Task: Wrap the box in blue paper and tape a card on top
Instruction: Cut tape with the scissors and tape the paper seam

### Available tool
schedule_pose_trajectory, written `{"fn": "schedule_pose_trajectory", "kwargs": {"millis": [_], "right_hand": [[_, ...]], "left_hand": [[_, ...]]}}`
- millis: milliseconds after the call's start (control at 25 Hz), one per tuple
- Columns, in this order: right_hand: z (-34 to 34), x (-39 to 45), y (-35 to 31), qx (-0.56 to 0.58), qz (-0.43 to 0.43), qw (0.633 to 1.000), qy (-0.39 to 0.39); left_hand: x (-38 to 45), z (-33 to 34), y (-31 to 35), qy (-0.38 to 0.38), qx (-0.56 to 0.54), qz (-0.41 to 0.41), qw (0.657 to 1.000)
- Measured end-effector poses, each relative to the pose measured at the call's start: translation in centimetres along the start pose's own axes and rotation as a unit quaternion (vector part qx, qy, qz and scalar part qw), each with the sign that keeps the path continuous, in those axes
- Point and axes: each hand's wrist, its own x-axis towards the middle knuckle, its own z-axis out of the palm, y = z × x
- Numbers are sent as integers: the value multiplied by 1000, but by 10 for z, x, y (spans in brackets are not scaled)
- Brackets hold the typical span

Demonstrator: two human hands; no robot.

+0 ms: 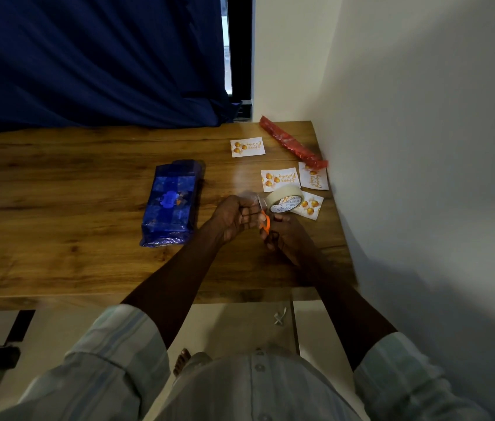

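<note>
While a strip of tape is being drawn off the tape roll [285,199], the loose end is pinched in the curled fingers of the left hand [235,218], and orange-handled scissors [265,223] are gripped by the right hand [282,238], just beside the roll; whether the roll itself is also steadied by that hand cannot be told. Taken from the roll outward, four printed cards are found: one card [311,205] lies partly under the roll, another [279,179] just beyond it, a third [314,177] toward the wall, and a fourth [247,146] farther back. A red paper roll [292,142] lies by the wall. The wrapped blue box [171,205] rests on the bench [57,192], left of the roll, its long axis running away from the person. The left hand is judged the nearer to it, so a cut strip and a card would need carrying leftward.
</note>
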Motion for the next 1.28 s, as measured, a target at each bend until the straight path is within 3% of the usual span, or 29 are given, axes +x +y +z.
{"fn": "schedule_pose_trajectory", "kwargs": {"millis": [360, 640, 800, 880, 1000, 1080, 1120, 1280], "right_hand": [[16, -30, -33, 20, 41, 999, -16], [27, -18, -24, 4, 57, 994, -96], [23, -31, -27, -137, 43, 989, -40], [9, -37, -21, -281, 49, 958, 22], [-7, -48, -8, -540, 45, 835, 98], [-7, -46, 0, -623, 37, 774, 104], [-6, -43, 5, -633, 40, 766, 105], [-7, -31, 9, -585, 69, 805, 70]], "left_hand": [[3, -7, -9, -4, -37, -15, 999], [5, -7, -17, -13, -109, -22, 994], [2, -2, -17, -23, -126, -33, 991], [3, -3, -16, -29, -99, -29, 994], [3, -2, -15, -28, -70, -29, 997], [3, 0, -14, -29, -79, -28, 996], [3, 0, -14, -27, -80, -28, 996], [6, 1, -14, -34, -73, -25, 996]]}}
